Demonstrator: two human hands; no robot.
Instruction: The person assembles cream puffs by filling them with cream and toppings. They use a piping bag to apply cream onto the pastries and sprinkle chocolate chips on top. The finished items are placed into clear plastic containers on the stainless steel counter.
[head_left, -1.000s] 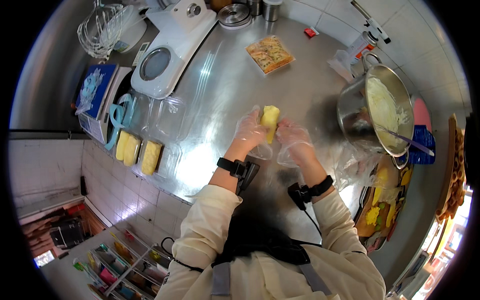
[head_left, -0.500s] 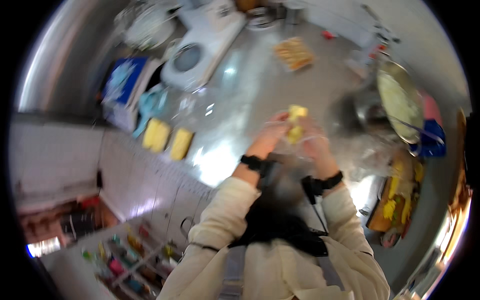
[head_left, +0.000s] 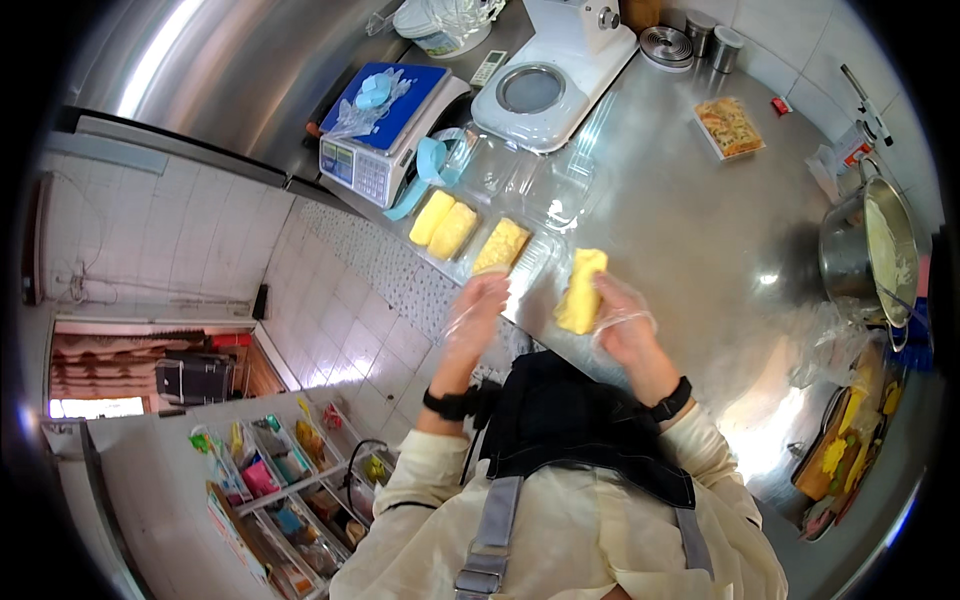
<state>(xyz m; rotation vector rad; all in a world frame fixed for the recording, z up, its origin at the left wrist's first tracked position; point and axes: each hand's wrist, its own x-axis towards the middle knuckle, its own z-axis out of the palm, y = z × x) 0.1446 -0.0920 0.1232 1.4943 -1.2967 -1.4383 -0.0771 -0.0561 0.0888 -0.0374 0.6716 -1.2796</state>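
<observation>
So the right hand point(head_left: 627, 322), in a thin clear plastic glove, has its fingers wrapped around the side of a lumpy yellow roll point(head_left: 581, 290), with the roll's long side running roughly away from the person. It's near the front edge of the metal table point(head_left: 700, 240), just right of a clear plastic tray point(head_left: 546, 256). The left hand point(head_left: 474, 318), gloved too, is up by the tray with fingers kinda bent, right near another yellow roll point(head_left: 502, 243); honestly can't tell if they're touching it or how far they're closed. Two more rolls point(head_left: 443, 225) lie side by side just left of that one. Further back there's a scale point(head_left: 360, 176) with a blue top, and a big metal pot point(head_left: 845, 238) sits way over right.
</observation>
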